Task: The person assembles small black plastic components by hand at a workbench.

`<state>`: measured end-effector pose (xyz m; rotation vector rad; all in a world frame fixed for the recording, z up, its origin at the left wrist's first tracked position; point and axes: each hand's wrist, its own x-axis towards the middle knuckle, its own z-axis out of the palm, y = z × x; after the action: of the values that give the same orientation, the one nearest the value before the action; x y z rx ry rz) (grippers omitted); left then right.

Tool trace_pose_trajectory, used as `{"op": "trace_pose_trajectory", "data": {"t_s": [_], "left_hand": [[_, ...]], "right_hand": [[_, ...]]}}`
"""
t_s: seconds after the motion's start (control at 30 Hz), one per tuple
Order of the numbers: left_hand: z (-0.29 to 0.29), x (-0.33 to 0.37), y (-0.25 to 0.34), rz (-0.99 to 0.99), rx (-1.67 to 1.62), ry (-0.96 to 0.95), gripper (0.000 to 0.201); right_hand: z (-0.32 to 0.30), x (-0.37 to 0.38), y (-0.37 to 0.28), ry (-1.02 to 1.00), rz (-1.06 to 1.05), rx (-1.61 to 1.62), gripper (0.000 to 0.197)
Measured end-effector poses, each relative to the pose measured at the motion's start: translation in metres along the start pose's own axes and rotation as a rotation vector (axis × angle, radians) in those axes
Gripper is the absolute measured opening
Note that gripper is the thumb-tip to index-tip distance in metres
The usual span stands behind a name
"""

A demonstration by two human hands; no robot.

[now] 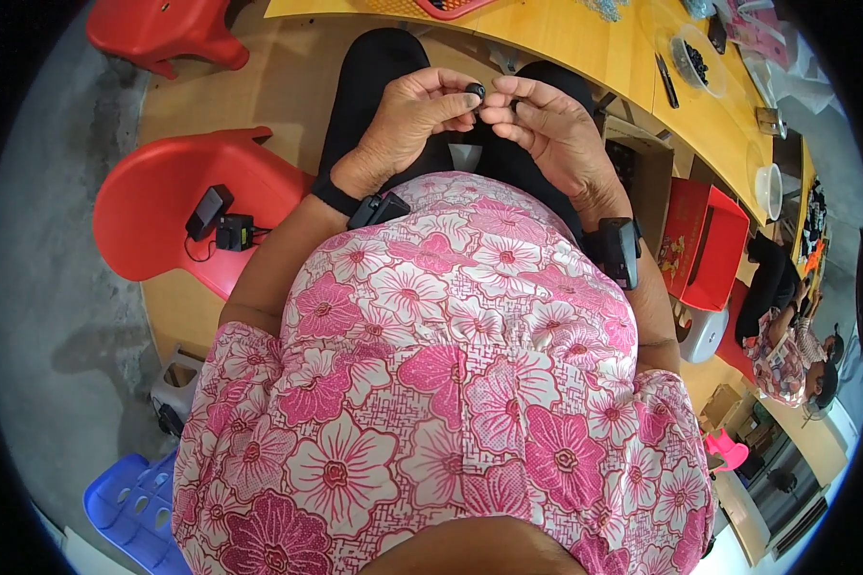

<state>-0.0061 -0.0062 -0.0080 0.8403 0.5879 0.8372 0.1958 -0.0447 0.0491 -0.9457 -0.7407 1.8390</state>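
Note:
Above my lap, my left hand (420, 113) pinches a small, round, glossy black piece (476, 91) between thumb and forefinger. Close beside it, my right hand (552, 125) has its thumb and fingertips pressed together. A bit of something dark (515, 104) shows among those fingertips, too small to name. The two hands nearly meet at the black piece, and whether a thread or other fine part runs between them cannot be made out. Each wrist carries a black strapped device.
Ahead, a yellow table (566, 43) bears a clear bowl (697, 59) of small black pieces and a black pen-like tool (666, 81). To my left, a red chair (153, 206) holds black electronic boxes (233, 231). A red box (705, 244) stands right; another person (781, 359) sits farther off.

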Motion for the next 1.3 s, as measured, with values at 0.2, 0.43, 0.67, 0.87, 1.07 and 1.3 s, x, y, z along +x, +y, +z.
{"op": "trace_pose_trajectory", "data": {"t_s": [0.2, 0.43, 0.67, 0.87, 1.07, 1.3], "left_hand": [[0.005, -0.002, 0.006, 0.007, -0.008, 0.011, 0.021], [0.007, -0.002, 0.010, 0.014, 0.006, -0.014, 0.022], [0.005, -0.002, 0.007, 0.008, -0.022, -0.023, 0.022], [0.004, -0.002, 0.005, 0.002, -0.035, -0.015, 0.021], [0.003, -0.003, 0.005, 0.010, -0.041, -0.035, 0.022], [0.005, -0.003, 0.005, 0.008, -0.005, -0.034, 0.022]], "right_hand": [[-0.005, -0.001, 0.000, -0.030, -0.027, -0.095, 0.025], [-0.013, 0.001, 0.006, -0.001, -0.098, 0.027, 0.027], [-0.006, 0.001, 0.007, -0.001, -0.110, 0.166, 0.029], [-0.005, 0.002, 0.009, -0.040, -0.077, 0.146, 0.029], [0.000, -0.002, 0.007, 0.018, -0.083, 0.081, 0.028], [-0.001, -0.001, 0.009, 0.018, -0.117, 0.023, 0.022]]}}
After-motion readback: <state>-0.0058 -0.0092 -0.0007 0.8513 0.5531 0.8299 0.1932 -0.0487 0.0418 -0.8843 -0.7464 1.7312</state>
